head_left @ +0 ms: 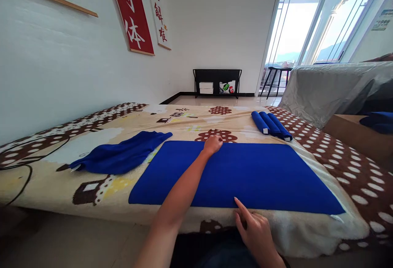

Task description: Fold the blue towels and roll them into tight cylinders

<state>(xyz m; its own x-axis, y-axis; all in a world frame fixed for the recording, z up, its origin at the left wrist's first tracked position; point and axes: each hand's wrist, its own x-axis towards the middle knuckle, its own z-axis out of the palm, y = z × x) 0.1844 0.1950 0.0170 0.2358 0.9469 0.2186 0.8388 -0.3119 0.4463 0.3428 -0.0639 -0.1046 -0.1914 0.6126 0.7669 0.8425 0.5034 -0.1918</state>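
Note:
A blue cloth (260, 173) lies flat in front of me, spread as a wide rectangle on the patterned blanket. At its far edge, near the middle, my left hand (212, 146) is closed with curled fingers. Whether those fingers pinch the cloth's edge is hidden. Close to me, my right hand (256, 229) rests at the near edge, its index finger stretched onto the cloth and its other fingers partly bent. To the left lies a second blue cloth (119, 153), loose and crumpled. Rolled blue cloths (272, 125) with white tags sit side by side at the far right.
The blanket (184, 122) covers a broad raised surface. A cardboard box (350, 137) with blue cloth on it stands at the right, beside furniture under a plastic sheet (331, 87). A black cable (27, 178) loops at the left. A black shelf (217, 81) stands by the far wall.

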